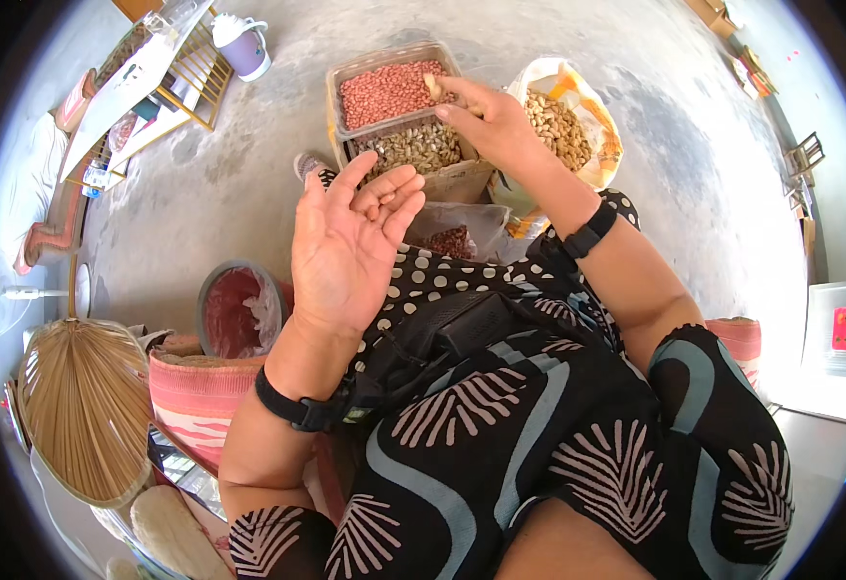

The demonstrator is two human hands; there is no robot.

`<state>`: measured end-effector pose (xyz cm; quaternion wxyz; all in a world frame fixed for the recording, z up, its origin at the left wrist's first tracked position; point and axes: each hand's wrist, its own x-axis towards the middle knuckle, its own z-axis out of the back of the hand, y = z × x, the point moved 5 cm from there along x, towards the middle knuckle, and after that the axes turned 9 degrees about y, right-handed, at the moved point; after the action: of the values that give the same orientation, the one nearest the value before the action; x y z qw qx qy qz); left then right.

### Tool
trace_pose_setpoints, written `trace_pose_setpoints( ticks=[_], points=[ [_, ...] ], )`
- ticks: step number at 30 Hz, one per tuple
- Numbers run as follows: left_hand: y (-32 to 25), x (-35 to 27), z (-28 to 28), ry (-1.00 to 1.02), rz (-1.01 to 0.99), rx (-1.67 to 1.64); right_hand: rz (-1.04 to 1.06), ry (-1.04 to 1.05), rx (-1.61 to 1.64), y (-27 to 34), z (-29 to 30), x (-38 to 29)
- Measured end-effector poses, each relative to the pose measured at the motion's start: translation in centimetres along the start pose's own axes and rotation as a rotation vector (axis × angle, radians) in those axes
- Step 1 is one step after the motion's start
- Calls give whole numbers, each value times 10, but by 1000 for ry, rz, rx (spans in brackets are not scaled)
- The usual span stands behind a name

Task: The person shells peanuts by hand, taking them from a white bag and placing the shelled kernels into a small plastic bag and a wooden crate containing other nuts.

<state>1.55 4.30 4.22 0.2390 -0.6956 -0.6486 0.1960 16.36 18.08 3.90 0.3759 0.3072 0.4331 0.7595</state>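
Note:
My left hand (347, 239) is palm up above my lap, its thumb and index finger spread apart. Small tan pieces, seemingly peanut kernels (374, 212), rest against its curled fingers. Over the right edge of a two-part container, my right hand (499, 127) pinches a pale peanut shell (433, 88) at the fingertips; another piece shows lower in its grip. Pink-red shelled peanuts (387, 94) fill the container's far tray (333, 101). Empty peanut shells (423, 145) lie in the nearer cardboard box (459, 181). Unshelled peanuts (557, 130) fill a woven sack (604, 138) to the right.
A clear plastic bag (492, 217) with dark red contents lies before my knees. To the left stand a lined waste bin (213, 290), a palm-leaf fan (82, 413) and a fabric-covered seat (191, 384). A purple thermos jug (242, 51) stands beside a low table (118, 94) farther off.

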Motion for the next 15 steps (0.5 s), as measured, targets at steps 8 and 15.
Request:
trace_pose_setpoints(
  ticks=[8, 15],
  points=[
    [1, 0, 1, -6, 20, 5, -12, 270, 205, 24, -30, -28],
    [5, -1, 3, -17, 57, 78, 297, 389, 191, 57, -46, -51]
  ],
)
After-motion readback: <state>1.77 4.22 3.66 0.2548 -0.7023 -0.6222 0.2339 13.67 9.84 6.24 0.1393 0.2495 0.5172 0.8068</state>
